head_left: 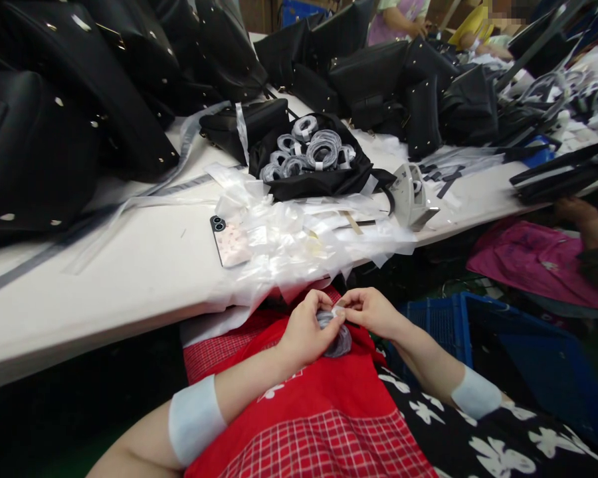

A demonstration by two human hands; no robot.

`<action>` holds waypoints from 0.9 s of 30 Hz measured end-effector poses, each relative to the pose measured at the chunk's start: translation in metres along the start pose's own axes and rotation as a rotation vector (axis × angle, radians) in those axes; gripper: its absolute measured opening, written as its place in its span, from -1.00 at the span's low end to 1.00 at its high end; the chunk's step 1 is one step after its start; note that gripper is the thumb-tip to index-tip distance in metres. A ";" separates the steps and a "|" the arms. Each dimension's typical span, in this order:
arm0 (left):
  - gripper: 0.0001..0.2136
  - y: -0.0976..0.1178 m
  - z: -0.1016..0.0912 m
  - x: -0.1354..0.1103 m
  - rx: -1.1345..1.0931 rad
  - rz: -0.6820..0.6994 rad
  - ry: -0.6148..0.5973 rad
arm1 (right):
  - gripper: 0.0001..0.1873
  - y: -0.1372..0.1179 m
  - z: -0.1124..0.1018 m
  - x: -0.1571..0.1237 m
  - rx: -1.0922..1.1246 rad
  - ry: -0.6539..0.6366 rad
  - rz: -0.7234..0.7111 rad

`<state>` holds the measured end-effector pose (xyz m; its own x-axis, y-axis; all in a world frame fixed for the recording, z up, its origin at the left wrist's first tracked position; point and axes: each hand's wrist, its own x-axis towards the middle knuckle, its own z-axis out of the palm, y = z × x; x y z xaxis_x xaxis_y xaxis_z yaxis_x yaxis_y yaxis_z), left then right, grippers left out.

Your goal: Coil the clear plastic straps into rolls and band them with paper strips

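Note:
Over my red apron, below the table's edge, my left hand is closed around a small grey coiled strap. My right hand pinches a bit of white wrapping at the top of that coil, fingertips pressed together and touching the left hand's. On the table above lies a black cloth holding several more grey coils bound with white bands. A heap of clear plastic wrappers spreads between that cloth and the table edge.
A phone lies by the wrappers. A grey tape dispenser stands at their right. Black bags are piled at left and back. A blue crate sits on the floor at right. Other people's arms show at far right.

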<state>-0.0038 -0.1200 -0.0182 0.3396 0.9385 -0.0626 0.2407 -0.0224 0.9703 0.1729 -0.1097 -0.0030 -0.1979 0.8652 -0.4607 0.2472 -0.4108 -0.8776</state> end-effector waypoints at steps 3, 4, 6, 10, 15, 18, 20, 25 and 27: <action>-0.81 0.000 -0.002 0.001 -0.021 -0.015 -0.022 | -0.86 -0.002 -0.001 -0.001 -0.071 0.011 -0.032; -0.80 0.001 -0.003 0.001 -0.033 -0.017 -0.035 | -0.85 -0.002 -0.002 -0.001 -0.094 0.008 -0.034; -0.78 0.003 -0.004 0.001 -0.066 -0.022 -0.072 | -0.83 -0.003 -0.004 -0.001 -0.146 -0.007 -0.032; -0.76 0.008 -0.008 0.002 -0.098 -0.034 -0.108 | -0.83 -0.008 -0.007 -0.003 -0.299 -0.014 -0.070; -0.83 0.002 -0.015 0.009 -0.109 -0.181 -0.203 | -0.86 -0.016 0.000 -0.020 -0.753 0.081 -0.470; -0.78 -0.005 -0.021 0.016 -0.360 -0.404 -0.327 | -0.68 -0.015 0.007 -0.031 -0.894 0.018 -0.621; -0.73 -0.006 -0.023 0.020 -0.611 -0.503 -0.365 | -0.59 -0.013 0.010 -0.035 -0.933 0.048 -0.673; -0.75 0.001 -0.021 0.029 -0.862 -0.580 -0.288 | -0.58 -0.007 0.004 -0.030 -0.966 0.142 -0.799; -0.78 0.004 -0.018 0.030 -0.884 -0.593 -0.260 | -0.57 -0.005 0.002 -0.028 -0.948 0.160 -0.828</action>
<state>-0.0090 -0.0853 -0.0116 0.5919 0.6147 -0.5213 -0.2728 0.7614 0.5881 0.1754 -0.1324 0.0146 -0.5178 0.8158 0.2578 0.6976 0.5770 -0.4247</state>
